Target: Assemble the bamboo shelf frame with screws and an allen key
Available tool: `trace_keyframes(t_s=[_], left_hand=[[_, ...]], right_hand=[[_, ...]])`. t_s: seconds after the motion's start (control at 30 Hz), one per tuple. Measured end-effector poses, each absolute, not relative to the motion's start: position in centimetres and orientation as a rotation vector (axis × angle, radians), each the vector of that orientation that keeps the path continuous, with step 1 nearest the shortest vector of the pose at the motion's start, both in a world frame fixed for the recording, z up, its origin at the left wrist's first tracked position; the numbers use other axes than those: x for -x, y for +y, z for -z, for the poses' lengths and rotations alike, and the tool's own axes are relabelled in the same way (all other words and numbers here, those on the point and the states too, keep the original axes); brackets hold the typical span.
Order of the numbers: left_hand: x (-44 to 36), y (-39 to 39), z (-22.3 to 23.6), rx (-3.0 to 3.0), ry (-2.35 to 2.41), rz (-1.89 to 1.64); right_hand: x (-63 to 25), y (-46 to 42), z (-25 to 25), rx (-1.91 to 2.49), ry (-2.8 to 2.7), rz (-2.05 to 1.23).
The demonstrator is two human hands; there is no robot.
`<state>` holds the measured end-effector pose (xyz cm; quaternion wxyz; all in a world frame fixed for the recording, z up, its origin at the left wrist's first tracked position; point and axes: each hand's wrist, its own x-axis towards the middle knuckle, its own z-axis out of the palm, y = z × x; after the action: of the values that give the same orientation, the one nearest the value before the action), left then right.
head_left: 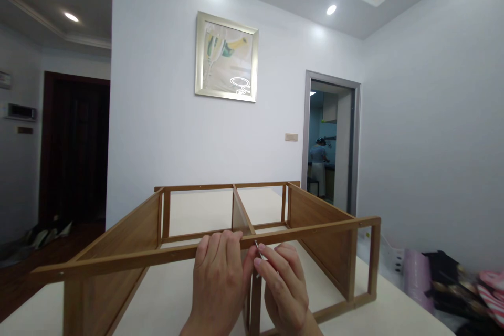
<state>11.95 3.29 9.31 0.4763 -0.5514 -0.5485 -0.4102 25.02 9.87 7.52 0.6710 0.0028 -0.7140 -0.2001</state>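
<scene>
Wooden shelf frame [323, 229]: lies across a pale tabletop [397, 316], directly in front of the wearer. Front rail [137, 260] runs sideways, nearest the hands; middle panel [241, 211] meets it close to centre. Left side panel [122, 226] and right side panel [329, 258] stand on either side, each joined to the rails.

Left hand [219, 273]: back of hand toward the camera, fingers together and curled over the top of the front rail, just left of the middle panel joint. Thumb lies below the rail's top edge, pointing toward the joint. Grasp on the rail appears closed; underside of the palm is hidden.

Right hand [285, 284]: just right of the joint, fingers bent and partly closed. Thumb and index finger pinch a thin metal tool [260, 251]; its upper tip is at the face of the front rail, by the joint. Too small to tell whether it is a hex key or a screwdriver, or whether the tip is seated in a fastener. The hands are close together, left thumb beside the right fingertips.

Surroundings: framed picture [226, 58] of a bottle and glass on the wall; a person [318, 160] in the room beyond the doorway; pinkish roll [417, 279] among clutter at lower right.
</scene>
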Motion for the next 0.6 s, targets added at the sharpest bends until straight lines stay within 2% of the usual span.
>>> trace_keyframes(t_s=[0.6], left_hand=[[-12.06,2.39,-10.22,1.461,-1.463,0.974]], right_hand=[[-24.40,9.33,-7.28,-0.048,-1.585,0.376]])
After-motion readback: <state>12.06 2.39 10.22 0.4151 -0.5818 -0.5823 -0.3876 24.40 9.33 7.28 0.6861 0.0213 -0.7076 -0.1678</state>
